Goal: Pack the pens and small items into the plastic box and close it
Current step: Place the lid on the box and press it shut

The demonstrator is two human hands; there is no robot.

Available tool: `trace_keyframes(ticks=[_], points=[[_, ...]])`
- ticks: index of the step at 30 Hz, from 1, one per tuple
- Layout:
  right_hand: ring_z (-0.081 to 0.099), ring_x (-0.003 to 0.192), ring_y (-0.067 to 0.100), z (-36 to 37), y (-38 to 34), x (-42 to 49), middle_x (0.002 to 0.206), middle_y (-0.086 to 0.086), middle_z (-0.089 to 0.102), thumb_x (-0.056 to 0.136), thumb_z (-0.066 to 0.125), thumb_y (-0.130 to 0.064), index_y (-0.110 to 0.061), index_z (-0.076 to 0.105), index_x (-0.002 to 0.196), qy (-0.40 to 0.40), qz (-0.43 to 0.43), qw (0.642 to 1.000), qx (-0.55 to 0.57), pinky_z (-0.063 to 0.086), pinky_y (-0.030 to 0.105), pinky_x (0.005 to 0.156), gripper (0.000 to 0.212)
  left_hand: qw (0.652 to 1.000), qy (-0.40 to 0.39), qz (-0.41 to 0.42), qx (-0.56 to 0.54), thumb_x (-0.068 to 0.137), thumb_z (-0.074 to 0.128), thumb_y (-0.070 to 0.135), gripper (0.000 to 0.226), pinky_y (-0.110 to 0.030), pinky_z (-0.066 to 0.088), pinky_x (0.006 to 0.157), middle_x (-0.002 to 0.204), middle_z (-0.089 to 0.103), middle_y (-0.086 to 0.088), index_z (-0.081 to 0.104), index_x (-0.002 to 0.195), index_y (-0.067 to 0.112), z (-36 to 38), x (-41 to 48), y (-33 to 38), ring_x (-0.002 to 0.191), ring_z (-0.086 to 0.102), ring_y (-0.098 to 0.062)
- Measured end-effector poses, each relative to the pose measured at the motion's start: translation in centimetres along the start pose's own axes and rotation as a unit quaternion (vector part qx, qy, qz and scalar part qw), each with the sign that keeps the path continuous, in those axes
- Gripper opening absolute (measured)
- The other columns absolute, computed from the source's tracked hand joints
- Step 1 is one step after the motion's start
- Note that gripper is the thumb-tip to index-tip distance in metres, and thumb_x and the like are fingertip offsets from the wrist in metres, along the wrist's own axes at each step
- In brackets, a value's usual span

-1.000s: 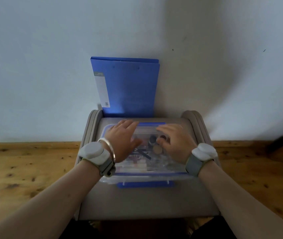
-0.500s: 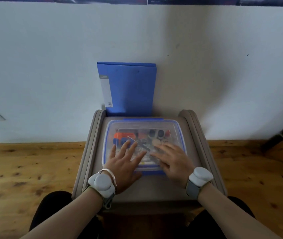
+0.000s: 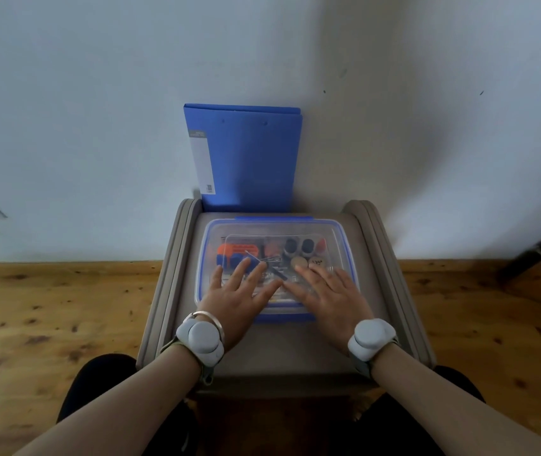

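Your left hand point(image 3: 239, 297) is flat on the lid point(image 3: 275, 230), fingers straight and spread, palm over the near left part. Your right hand point(image 3: 331, 296) matches it on the near right part, fingers straight and slightly fanned. The two thumbs nearly meet at the middle. Neither hand curls round anything.

A grey wristband point(image 3: 201, 340) and a thin bracelet point(image 3: 208, 315) sit on your left wrist, and a second grey band point(image 3: 371, 337) on your right.

Under your palms, the plastic box point(image 3: 344, 245) sits in the middle of the small grey table point(image 3: 282, 350), lid on. Its long axis runs left to right, with blue latches at the far and near edges. Through the clear lid you can see an orange and blue item point(image 3: 237, 255) at the left, two dark ovals point(image 3: 298, 246) at the right and a slim dark item point(image 3: 275, 273) lying on a slant. Any writing in there is too blurred to read.

Behind the box, a blue folder point(image 3: 252, 159) stands upright against the wall. Its white spine label point(image 3: 202, 162) has grey print on top and a barcode at the foot, both too small to read.
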State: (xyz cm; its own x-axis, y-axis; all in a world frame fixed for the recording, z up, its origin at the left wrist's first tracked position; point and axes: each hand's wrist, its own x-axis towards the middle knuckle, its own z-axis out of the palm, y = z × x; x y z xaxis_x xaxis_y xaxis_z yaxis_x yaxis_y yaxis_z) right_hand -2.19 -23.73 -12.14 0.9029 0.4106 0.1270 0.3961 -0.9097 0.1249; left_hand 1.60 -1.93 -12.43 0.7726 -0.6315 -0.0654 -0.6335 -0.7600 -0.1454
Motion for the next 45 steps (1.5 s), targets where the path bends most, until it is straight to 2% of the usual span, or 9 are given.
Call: trace_keyframes(ticks=[3,6,10,13,24,28,35,42,45], points=[[0.050,0.125,0.031,-0.1,0.0,0.0,0.136,0.011,0.053,0.064,0.076,-0.016,-0.027,0.044,0.136,-0.004,-0.001,1.000,0.004,0.046,0.052,0.096,0.080,1.000,-0.012,0.002,-0.005,0.086,0.058,0.026,0.088,-0.064,0.012,0.108,0.158,0.001,-0.011,-0.008,0.145,0.032,0.0,0.1,0.0,0.144,-0.002,-0.036],[0.039,0.134,0.030,-0.3,0.4,-0.3,0.145,0.010,0.042,0.066,0.076,-0.028,-0.028,0.034,0.141,-0.038,-0.007,0.999,0.022,0.034,0.051,0.104,0.086,1.000,-0.020,0.016,-0.007,0.079,0.060,0.044,0.096,-0.064,0.008,0.108,0.158,-0.002,-0.008,-0.011,0.143,0.032,0.0,0.2,-0.2,0.144,-0.004,-0.035],[0.020,0.143,0.024,-0.6,0.9,-0.2,0.154,0.003,0.026,0.084,0.054,-0.048,-0.034,0.025,0.145,-0.053,-0.008,0.996,0.074,0.016,0.045,0.113,0.069,0.999,-0.007,0.016,-0.039,0.083,0.037,0.056,0.077,-0.060,0.004,0.110,0.158,0.001,-0.005,-0.005,0.144,0.035,0.0,0.2,-0.7,0.144,-0.006,-0.031],[0.008,0.145,0.018,-0.5,1.4,0.0,0.158,-0.003,0.015,0.088,0.043,-0.054,-0.039,0.017,0.146,-0.070,-0.001,0.991,0.111,0.007,0.038,0.115,0.065,0.999,-0.003,0.029,-0.046,0.086,0.026,0.062,0.068,-0.057,0.006,0.111,0.158,0.004,-0.003,-0.003,0.144,0.040,0.0,0.1,-1.4,0.144,-0.003,-0.029],[0.028,0.139,0.016,-0.4,1.0,0.1,0.146,-0.009,0.041,0.084,0.053,-0.049,-0.038,0.051,0.129,-0.001,0.048,0.977,0.208,0.016,0.035,0.107,0.046,0.996,-0.001,0.023,-0.086,0.089,0.022,0.059,0.053,-0.054,0.004,0.113,0.157,0.013,0.007,0.016,0.140,0.048,-0.4,0.0,-1.4,0.145,0.002,-0.026],[0.029,0.138,0.017,-0.1,1.1,-0.1,0.145,-0.008,0.042,0.085,0.055,-0.046,-0.037,0.050,0.130,-0.010,0.035,0.979,0.201,0.014,0.036,0.107,0.047,0.995,0.003,0.028,-0.091,0.091,0.025,0.056,0.051,-0.054,0.003,0.113,0.157,0.015,0.007,0.019,0.140,0.048,-0.3,-0.1,-1.3,0.145,0.003,-0.025],[0.017,0.141,0.010,-0.4,2.4,0.1,0.151,-0.014,0.030,0.086,0.053,-0.042,-0.043,0.036,0.137,-0.060,0.013,0.976,0.210,0.010,0.034,0.111,0.054,0.992,-0.023,0.057,-0.108,0.091,0.035,0.051,0.056,-0.046,-0.004,0.112,0.157,0.006,0.012,0.010,0.142,0.048,-1.0,0.0,-2.8,0.144,-0.006,-0.018],[0.019,0.140,0.007,-0.1,2.3,0.0,0.149,-0.016,0.034,0.084,0.051,-0.045,-0.044,0.040,0.135,-0.031,0.018,0.977,0.209,0.013,0.033,0.110,0.052,0.993,-0.019,0.053,-0.108,0.092,0.035,0.049,0.055,-0.047,-0.002,0.113,0.157,0.007,0.010,0.012,0.142,0.046,-1.2,-0.4,-2.5,0.145,-0.004,-0.019],[0.014,0.135,-0.002,-0.5,2.2,0.2,0.147,-0.020,0.034,0.083,0.051,-0.047,-0.044,0.045,0.131,-0.020,0.031,0.972,0.232,0.012,0.029,0.109,0.049,0.992,-0.019,0.051,-0.115,0.092,0.036,0.050,0.055,-0.047,-0.003,0.113,0.157,0.007,0.012,0.012,0.142,0.047,-1.3,-0.4,-2.5,0.144,-0.004,-0.018]])
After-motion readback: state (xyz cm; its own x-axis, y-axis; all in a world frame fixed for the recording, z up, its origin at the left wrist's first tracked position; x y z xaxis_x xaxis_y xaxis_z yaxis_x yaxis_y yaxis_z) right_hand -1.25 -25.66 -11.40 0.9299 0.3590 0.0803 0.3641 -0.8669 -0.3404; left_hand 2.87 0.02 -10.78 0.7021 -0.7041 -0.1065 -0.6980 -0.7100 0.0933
